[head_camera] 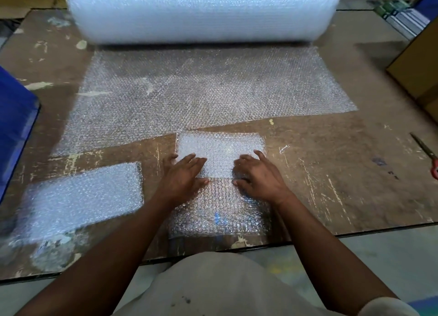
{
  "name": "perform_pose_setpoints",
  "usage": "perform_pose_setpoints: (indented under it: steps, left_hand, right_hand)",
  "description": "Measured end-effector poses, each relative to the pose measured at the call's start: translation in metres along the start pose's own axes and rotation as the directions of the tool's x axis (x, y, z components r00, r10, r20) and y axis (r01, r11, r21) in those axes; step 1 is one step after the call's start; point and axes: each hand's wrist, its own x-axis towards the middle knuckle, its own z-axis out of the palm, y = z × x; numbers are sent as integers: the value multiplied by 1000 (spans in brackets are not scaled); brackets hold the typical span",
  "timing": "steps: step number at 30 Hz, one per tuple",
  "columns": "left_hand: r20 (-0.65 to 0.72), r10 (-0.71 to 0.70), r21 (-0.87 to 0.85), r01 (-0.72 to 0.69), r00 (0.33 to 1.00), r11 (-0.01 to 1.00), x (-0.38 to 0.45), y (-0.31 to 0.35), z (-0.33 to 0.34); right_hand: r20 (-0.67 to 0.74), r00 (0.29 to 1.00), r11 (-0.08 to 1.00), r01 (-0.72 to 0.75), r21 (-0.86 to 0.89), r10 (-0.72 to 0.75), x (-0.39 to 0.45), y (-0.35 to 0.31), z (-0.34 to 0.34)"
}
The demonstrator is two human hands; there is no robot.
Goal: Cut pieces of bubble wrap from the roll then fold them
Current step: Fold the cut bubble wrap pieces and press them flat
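Bubble wrap piece (220,149), seemingly half-folded, under both flat hands (182,173).

Bubble wrap roll (201,9) showing whitish, faintly blue, with fine dotted bubble texture. Unrolled sheet (203,88) looking clear, brown showing through bubble grid. Folded piece (220,147) appearing milkier white. Folded stack (80,197) glinting pale blue-white. Worktop (331,173) showing scuffed brown with pale scratches. Scissors (429,156) showing red handle. Bin (14,126) showing deep blue.
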Motion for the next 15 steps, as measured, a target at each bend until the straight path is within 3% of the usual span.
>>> perform_pose_setpoints:
  steps: [4,9,13,15]
  left_hand:
    - [-7,8,-30,-8,1000,1000,2,-3,-11]
    - [-32,115,49,-113,993,992,-1,-4,-14]
    - [-63,22,-137,-30,998,990,-4,9,-27]
    - [-89,31,-112,-41,996,993,-1,11,-27]
  right_hand:
    - [5,1000,996,15,-92,-14,9,3,-8]
    - [-44,997,973,58,-222,-70,11,-1,-6]
    - [-78,985,968,136,-210,-155,9,-10,-6]
    - [-86,975,960,185,-209,-206,7,-14,-6]
